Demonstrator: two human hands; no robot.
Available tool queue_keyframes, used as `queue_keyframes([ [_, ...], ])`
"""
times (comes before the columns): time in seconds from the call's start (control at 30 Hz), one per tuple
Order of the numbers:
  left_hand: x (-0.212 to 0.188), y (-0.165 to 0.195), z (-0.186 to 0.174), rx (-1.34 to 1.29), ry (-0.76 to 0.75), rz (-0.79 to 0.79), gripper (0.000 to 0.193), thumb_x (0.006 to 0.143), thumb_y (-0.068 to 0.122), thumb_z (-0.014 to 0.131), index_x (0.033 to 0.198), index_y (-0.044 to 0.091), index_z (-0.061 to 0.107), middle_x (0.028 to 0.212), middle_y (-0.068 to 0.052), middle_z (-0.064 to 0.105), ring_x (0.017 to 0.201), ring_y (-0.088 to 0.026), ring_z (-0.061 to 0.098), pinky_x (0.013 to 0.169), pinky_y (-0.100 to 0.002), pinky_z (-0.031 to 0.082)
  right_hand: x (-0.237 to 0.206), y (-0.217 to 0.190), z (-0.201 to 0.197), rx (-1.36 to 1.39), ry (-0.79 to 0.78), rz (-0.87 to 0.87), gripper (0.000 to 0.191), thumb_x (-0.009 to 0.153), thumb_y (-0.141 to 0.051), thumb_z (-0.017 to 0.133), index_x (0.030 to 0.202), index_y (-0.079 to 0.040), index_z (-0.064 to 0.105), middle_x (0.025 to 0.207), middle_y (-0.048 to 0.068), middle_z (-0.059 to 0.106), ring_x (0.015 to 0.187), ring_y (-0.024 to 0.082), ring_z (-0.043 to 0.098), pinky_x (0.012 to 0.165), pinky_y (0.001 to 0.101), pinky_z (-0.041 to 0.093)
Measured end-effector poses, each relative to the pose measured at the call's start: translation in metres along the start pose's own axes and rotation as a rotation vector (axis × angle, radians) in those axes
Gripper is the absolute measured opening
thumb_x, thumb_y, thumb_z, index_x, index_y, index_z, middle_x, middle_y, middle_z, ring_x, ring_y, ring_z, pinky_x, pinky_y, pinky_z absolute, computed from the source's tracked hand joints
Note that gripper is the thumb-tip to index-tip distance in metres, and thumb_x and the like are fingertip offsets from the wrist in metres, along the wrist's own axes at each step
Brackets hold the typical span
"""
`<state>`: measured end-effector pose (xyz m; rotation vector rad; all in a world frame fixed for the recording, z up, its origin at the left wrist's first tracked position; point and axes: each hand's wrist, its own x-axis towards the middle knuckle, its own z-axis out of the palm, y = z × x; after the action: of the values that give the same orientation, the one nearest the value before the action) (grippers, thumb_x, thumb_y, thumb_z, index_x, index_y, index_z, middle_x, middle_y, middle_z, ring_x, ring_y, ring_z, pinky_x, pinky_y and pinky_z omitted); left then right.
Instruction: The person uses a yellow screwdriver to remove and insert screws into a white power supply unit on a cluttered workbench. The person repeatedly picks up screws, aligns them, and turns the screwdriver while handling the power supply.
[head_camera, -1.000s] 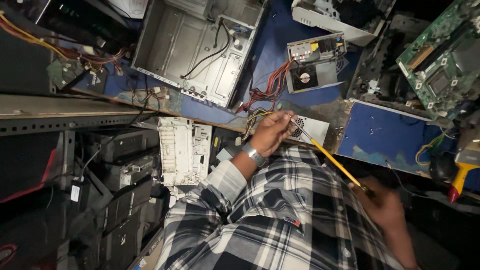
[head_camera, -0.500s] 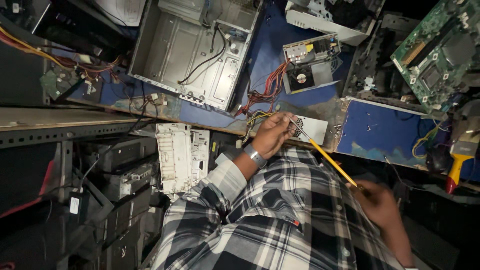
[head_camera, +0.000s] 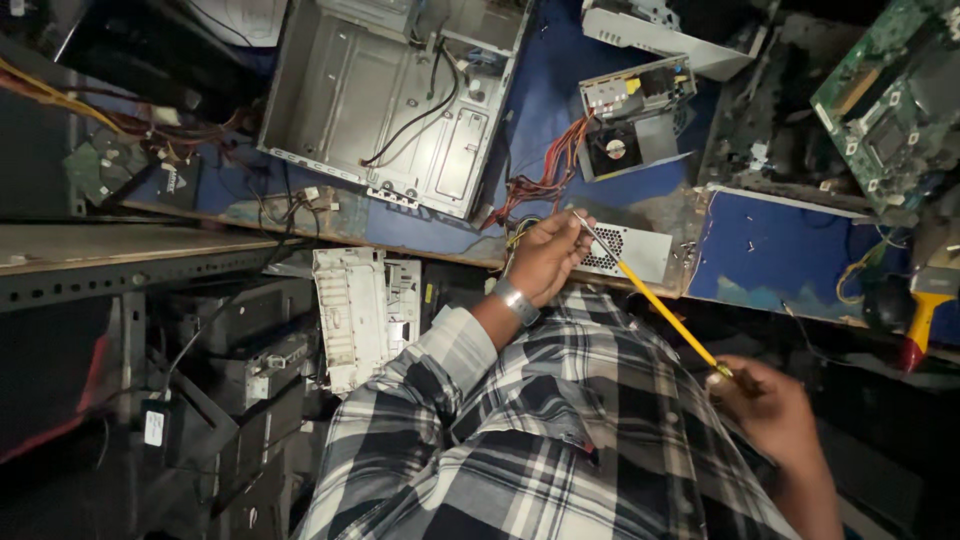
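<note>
So, left hand (head_camera: 545, 262): you are pinching the screwdriver (head_camera: 655, 300) near its tip, beside the power supply (head_camera: 640, 250).
Right hand (head_camera: 770, 410): you are gripping its handle end.
Progress: the supply is sitting at the bench (head_camera: 760, 250) edge, seemingly unopened.

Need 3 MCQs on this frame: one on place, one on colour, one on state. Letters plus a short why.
1. Where does the perforated power supply box lie?
A. at the blue bench's front edge
B. inside the open case
C. on the floor

2. What colour is the screwdriver shaft?
A. green
B. yellow
C. white

3. How is the desktop case?
A. closed
B. upright
C. open, lying flat

Answers: 1 A, it sits by the left hand at the edge. 2 B, yellow shaft runs to the right hand. 3 C, interior and cables show.
</note>
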<state>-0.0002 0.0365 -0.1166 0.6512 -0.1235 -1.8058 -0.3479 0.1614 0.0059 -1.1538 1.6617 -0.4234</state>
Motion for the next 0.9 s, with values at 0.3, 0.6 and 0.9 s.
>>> queue_keyframes([
  [0.3,-0.004,0.01,0.009,0.046,-0.055,-0.044,0.032,0.106,0.017,0.062,0.133,-0.002,0.063,0.125,-0.011,0.069,0.104,-0.014,0.065,0.092,-0.029,0.054,-0.016,0.003,0.011,-0.076,0.169,-0.06,0.027,0.09,-0.01,0.078,0.115,0.0,0.075,0.089,0.004,0.075,0.078,0.008,0.063,0.069,0.0232,0.049],
  [0.6,0.001,0.004,0.001,0.071,-0.103,-0.109,0.032,0.105,0.014,0.063,0.133,-0.001,0.063,0.129,-0.011,0.07,0.109,-0.013,0.066,0.092,-0.026,0.053,-0.026,0.005,0.008,-0.092,0.224,-0.031,0.029,0.091,-0.009,0.078,0.118,0.001,0.076,0.087,0.005,0.073,0.077,0.008,0.06,0.067,0.0233,0.046],
  [0.9,-0.014,0.03,-0.008,1.376,0.016,0.307,0.049,0.084,0.022,0.082,0.126,0.004,0.066,0.114,-0.013,0.069,0.103,-0.028,0.07,0.092,-0.035,0.056,-0.05,-0.075,-0.032,-0.364,0.241,-0.135,0.034,0.09,-0.021,0.08,0.12,-0.005,0.076,0.086,0.007,0.074,0.07,0.008,0.063,0.061,0.0248,0.049],
])
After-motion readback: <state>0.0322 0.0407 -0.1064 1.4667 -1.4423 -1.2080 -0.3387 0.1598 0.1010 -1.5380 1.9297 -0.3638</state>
